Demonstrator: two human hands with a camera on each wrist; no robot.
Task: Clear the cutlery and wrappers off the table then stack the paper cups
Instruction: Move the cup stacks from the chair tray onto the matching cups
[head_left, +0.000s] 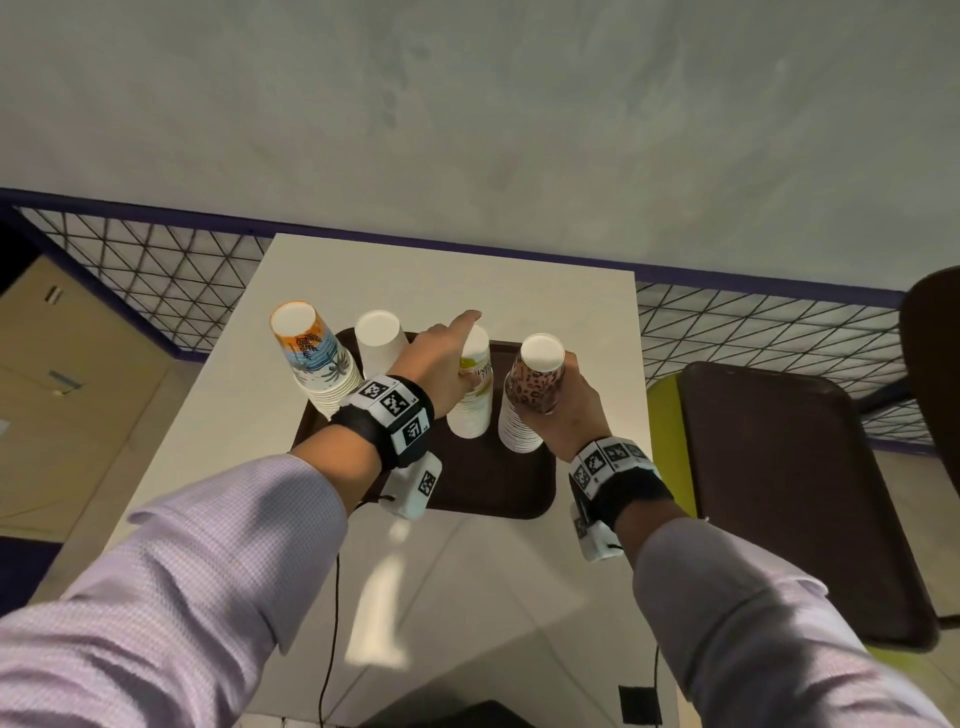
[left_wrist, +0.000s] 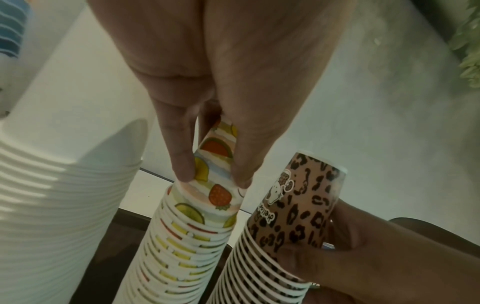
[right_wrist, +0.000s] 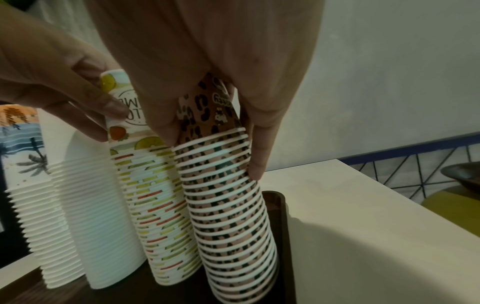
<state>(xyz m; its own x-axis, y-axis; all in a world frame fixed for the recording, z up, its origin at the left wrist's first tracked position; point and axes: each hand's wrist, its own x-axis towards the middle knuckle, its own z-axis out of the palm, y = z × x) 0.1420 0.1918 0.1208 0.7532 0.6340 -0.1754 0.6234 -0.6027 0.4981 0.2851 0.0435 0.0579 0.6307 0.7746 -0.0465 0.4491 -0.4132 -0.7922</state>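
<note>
Four upside-down stacks of paper cups stand on a dark brown tray (head_left: 498, 493) on the white table (head_left: 447, 582). From left: a beach-print stack (head_left: 314, 358), a plain white stack (head_left: 382, 340), a fruit-print stack (head_left: 474, 400) and a leopard-print stack (head_left: 532, 395). My left hand (head_left: 449, 358) grips the top cup of the fruit-print stack (left_wrist: 207, 185), thumb and fingers (left_wrist: 183, 162) pinching its sides. My right hand (head_left: 571, 410) holds the upper part of the leopard-print stack (right_wrist: 221, 164), which leans slightly; its fingers (right_wrist: 255, 162) wrap the rims.
A second dark tray (head_left: 795, 499) lies on a green seat to the right of the table. A wire-mesh railing (head_left: 171, 265) with a blue rail runs behind the table. A cardboard box (head_left: 57, 374) sits on the left. Cables hang at the table's near edge.
</note>
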